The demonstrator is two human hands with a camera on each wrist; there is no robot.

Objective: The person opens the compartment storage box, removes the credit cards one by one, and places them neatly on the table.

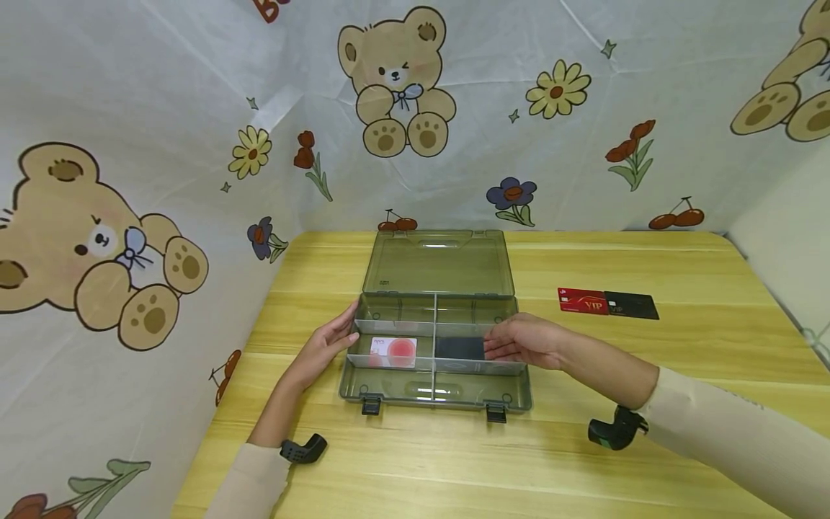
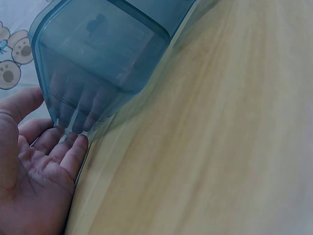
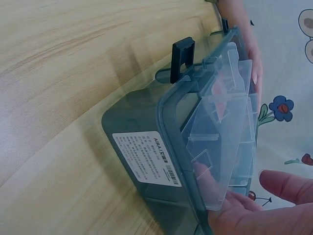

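Note:
A translucent green divided box (image 1: 447, 404) lies with its lid (image 1: 438, 263) tipped back. In its left middle compartment is a white card with pink-red circles (image 1: 401, 347); a dark card (image 1: 460, 348) lies in the right middle one. My right hand (image 1: 527, 340) reaches over the box's right wall, fingers at the dark card's right end. In the right wrist view its thumb (image 3: 286, 186) stands up apart from the fingers. My left hand (image 1: 324, 347) rests against the box's left wall with fairly straight fingers; in the left wrist view the fingertips touch the box's lower edge.
On the wooden table right of the box lie a red VIP card (image 1: 583, 301) and a black VIP card (image 1: 632, 305), end to end. Two black latches (image 1: 371, 406) hang at the box's front. A bear-print cloth (image 1: 480, 158) hangs behind and on the left.

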